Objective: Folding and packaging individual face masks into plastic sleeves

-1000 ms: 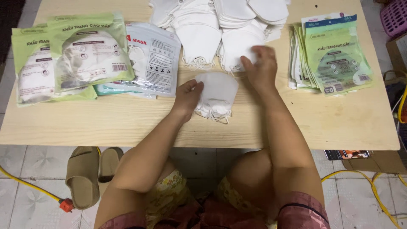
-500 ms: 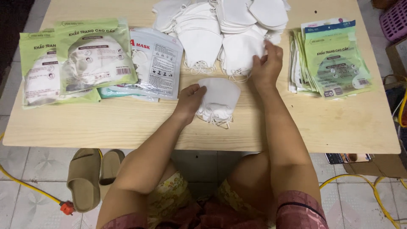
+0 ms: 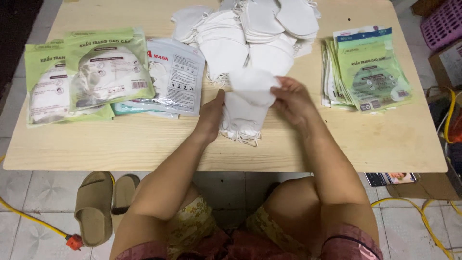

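A single white mask [image 3: 254,85] was pinched at its right edge between the thumb and fingers of the right hand [image 3: 294,101] and held just above a small stack of masks [image 3: 240,118] on the wooden table [image 3: 144,144]. The stack was steadied from its left side by the left hand [image 3: 211,115], whose fingers were pressed together flat along its edge, the thumb pointing up toward the lifted mask. The held mask was seen as a plain, folded, cup-shaped piece of white fabric; thin white ear loops were trailed from the lower edge of the stack, toward the person.

Beyond the fingertips, a loose heap of white masks [image 3: 250,29] was spread across the far middle of the table, touching the lifted one. To the left of the left hand, a clear printed pouch [image 3: 175,77] and filled green packets [image 3: 91,72] were laid overlapping. To the right of the right hand, well apart, a pile of flat green packets [image 3: 368,70] was stacked. Nothing was placed between the hands and the stack.
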